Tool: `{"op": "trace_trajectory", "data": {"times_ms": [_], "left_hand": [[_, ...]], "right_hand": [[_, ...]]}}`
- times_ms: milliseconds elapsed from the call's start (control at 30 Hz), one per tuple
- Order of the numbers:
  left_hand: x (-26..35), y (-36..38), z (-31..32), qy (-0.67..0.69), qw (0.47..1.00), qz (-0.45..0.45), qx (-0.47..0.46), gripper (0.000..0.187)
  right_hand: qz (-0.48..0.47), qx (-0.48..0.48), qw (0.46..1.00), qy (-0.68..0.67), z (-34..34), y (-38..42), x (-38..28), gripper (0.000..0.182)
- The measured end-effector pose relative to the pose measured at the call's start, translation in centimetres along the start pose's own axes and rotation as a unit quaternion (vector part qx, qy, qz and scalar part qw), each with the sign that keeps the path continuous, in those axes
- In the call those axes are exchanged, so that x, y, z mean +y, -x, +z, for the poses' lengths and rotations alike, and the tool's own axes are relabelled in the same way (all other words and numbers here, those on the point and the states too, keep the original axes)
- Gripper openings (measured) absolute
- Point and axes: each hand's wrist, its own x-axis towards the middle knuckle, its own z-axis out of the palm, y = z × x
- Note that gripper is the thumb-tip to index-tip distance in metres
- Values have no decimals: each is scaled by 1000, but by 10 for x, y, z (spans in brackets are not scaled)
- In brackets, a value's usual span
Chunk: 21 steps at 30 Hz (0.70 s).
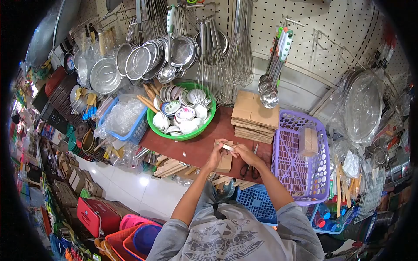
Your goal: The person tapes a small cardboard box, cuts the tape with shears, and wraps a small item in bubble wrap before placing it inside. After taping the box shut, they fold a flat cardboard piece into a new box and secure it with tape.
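My left hand (214, 157) and my right hand (244, 155) meet over the red-brown table. Fingers of both are closed on a small white object (227, 147), seen nearly edge-on; its exact kind cannot be made out. Below them lies a small piece of brown cardboard (225, 164), partly covered by my hands. A pair of scissors (249, 169) with dark handles rests just right of the cardboard, close to my right forearm.
A green basin (182, 136) of small white and patterned bowls stands back left. Behind my hands sits a cardboard stack (255, 112). The purple basket (320, 185), holding a brown block (308, 142), is at right. Whisks (237, 56) and ladles (270, 96) hang above the table (167, 150).
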Motion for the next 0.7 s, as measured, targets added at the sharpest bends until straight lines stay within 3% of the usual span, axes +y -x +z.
{"op": "trace_trajectory", "data": {"times_ms": [167,267,367,567,700], "left_hand": [[22,4,0,105,992,-33,-61,57],[10,2,0,27,1000,3,-14,60],[0,0,0,-46,999,13,5,62],[16,2,-4,75,994,-24,-71,65],[9,0,-2,28,999,-10,-42,67]], "right_hand": [[-13,-28,999,-29,7,2,-30,32],[-3,-28,999,38,0,2,-15,32],[61,-14,998,7,-1,2,-8,31],[-21,0,999,-34,8,1,-32,31],[9,-13,1000,10,2,2,-14,32]]}}
